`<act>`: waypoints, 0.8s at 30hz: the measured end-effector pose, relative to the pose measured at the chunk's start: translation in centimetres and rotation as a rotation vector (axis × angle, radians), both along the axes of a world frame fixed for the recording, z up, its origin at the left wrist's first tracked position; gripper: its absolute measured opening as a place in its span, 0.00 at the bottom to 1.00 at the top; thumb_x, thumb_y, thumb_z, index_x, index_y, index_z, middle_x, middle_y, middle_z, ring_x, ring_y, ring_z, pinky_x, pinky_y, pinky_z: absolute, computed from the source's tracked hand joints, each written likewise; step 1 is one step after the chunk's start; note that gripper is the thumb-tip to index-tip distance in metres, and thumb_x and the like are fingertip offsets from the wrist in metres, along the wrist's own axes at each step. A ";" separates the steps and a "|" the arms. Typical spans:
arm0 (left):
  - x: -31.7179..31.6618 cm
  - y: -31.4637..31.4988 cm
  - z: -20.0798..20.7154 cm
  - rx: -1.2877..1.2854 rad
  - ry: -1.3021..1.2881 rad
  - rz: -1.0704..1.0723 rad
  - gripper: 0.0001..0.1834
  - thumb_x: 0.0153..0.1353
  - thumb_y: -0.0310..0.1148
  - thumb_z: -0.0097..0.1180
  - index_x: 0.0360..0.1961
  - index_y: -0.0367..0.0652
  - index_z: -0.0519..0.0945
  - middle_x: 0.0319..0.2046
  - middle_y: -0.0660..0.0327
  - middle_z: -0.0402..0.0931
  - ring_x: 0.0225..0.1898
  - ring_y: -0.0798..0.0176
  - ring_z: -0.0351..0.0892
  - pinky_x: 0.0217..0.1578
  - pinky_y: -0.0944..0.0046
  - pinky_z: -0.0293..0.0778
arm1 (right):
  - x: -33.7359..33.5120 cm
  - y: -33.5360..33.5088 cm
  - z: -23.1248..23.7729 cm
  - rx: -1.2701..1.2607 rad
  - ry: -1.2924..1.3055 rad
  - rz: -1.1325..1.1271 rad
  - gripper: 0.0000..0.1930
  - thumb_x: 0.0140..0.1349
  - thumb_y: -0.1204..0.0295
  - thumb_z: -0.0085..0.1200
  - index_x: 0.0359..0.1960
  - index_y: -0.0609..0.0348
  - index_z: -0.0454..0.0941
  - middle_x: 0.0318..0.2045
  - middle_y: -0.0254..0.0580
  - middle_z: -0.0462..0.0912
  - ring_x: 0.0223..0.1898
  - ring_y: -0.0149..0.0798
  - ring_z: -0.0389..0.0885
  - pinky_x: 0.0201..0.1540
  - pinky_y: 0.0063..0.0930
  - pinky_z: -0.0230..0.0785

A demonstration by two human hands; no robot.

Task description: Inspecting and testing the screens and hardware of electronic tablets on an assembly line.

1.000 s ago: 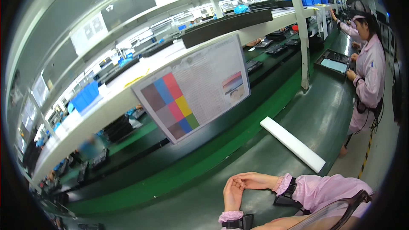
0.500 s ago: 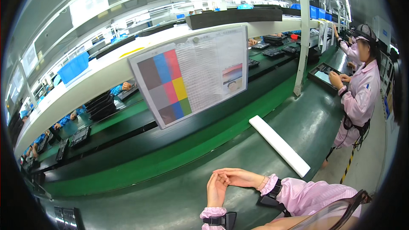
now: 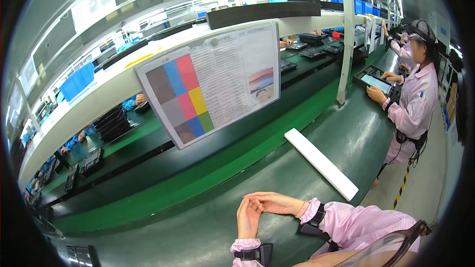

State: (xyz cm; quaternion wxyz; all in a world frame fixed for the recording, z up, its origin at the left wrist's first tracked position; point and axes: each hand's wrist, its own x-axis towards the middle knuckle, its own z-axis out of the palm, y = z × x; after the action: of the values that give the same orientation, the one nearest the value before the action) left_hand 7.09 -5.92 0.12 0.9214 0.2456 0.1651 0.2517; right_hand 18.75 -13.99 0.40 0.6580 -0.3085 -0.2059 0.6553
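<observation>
My left hand (image 3: 249, 220) rests on the dark green bench top (image 3: 208, 232), its fingers pointing away from me and loosely bent. Coming in from the right, my right hand (image 3: 278, 203) lies with stretched fingers, their tips meeting those of the left hand. No object shows between the two hands. Both wrists wear black straps over pink cuffs. To the right and beyond them, a long white bar (image 3: 321, 164) lies slantwise on the bench, apart from my hands.
A sheet with colour blocks (image 3: 210, 84) hangs from the white shelf ahead. At right, a co-worker in pink (image 3: 415, 94) handles a dark tray with a screen-like panel (image 3: 376, 83). Black parts (image 3: 91, 160) sit on the far line; a dark tray (image 3: 81, 254) is at lower left.
The view has shifted slightly, so the scene sits a little further left. My hands keep their touching pose. The co-worker's hands have moved apart on the dark tray.
</observation>
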 end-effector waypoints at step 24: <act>-0.2 1.7 -4.6 -0.052 -0.082 -0.101 0.14 0.67 0.40 0.40 0.38 0.39 0.71 0.31 0.57 0.74 0.35 0.60 0.73 0.40 0.61 0.71 | 0.4 0.9 -4.2 0.071 0.094 0.031 0.20 0.68 0.70 0.39 0.58 0.68 0.63 0.40 0.32 0.73 0.40 0.26 0.69 0.47 0.22 0.64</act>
State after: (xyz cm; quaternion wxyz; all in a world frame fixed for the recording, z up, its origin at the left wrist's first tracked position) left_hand 6.84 -4.20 -4.51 0.9451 0.2189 0.1213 0.2103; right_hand 19.13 -13.07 -3.79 0.6672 -0.2506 -0.2029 0.6715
